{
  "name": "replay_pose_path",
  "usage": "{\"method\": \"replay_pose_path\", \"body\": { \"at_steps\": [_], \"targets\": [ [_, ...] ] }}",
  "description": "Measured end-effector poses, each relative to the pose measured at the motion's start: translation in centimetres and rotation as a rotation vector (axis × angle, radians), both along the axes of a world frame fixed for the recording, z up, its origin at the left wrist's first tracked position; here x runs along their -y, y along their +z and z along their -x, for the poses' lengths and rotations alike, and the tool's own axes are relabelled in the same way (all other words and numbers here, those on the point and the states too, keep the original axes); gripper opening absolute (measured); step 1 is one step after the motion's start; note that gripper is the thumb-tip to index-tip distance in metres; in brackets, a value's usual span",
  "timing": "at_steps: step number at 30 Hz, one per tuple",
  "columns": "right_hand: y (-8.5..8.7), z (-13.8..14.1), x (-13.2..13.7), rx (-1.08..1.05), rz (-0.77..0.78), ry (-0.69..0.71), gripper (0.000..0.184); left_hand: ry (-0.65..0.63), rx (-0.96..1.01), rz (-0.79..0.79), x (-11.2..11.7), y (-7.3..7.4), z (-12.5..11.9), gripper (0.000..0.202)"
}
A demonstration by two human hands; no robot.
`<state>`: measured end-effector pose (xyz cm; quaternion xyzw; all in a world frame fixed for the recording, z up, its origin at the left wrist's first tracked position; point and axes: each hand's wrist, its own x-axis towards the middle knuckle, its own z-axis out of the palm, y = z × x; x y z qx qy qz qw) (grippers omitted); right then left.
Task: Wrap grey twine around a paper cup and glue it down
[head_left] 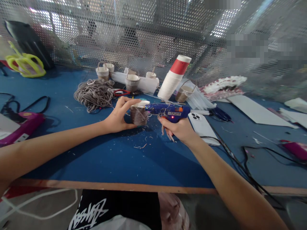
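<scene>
My left hand [119, 115] is closed round a small paper cup wrapped in brown cord [139, 114], which stands on the blue table [115, 159]; thumb and fingers pinch its rim and side. My right hand [178, 127] grips a blue hot-glue gun [168, 111] with a red light lit on its body. The gun's nozzle points left and sits at the cup's upper rim. Bits of cord and glue lie scattered on the table below the cup.
A bundle of grey-brown cord [94, 92], red-handled scissors [121, 93], several wrapped cups [131, 81], a leaning stack of red-and-white paper cups [174, 77] and a white phone [202, 125] lie behind. Black cables [240, 159] run right. A pink device [22, 127] sits left. Perforated metal screen behind.
</scene>
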<state>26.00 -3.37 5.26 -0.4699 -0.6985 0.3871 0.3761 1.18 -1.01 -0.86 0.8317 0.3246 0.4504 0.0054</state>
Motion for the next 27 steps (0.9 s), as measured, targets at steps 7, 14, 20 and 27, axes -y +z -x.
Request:
{"method": "replay_pose_path", "body": {
  "at_steps": [7, 14, 20, 27],
  "targets": [
    [0.34, -0.18, 0.07, 0.005, -0.005, -0.017, 0.021, -0.013, 0.003, 0.008, -0.11, -0.02, 0.13, 0.085],
    [0.39, -0.21, 0.08, 0.0, -0.042, -0.032, 0.026, -0.016, 0.018, -0.034, -0.24, -0.01, 0.18, 0.082],
    [0.49, -0.35, 0.03, 0.019, -0.039, -0.035, 0.026, -0.026, 0.042, -0.019, -0.31, 0.02, 0.27, 0.078],
    [0.47, -0.44, -0.09, -0.009, -0.053, -0.056, 0.022, -0.049, 0.076, 0.01, -0.35, -0.14, 0.22, 0.079]
  ]
}}
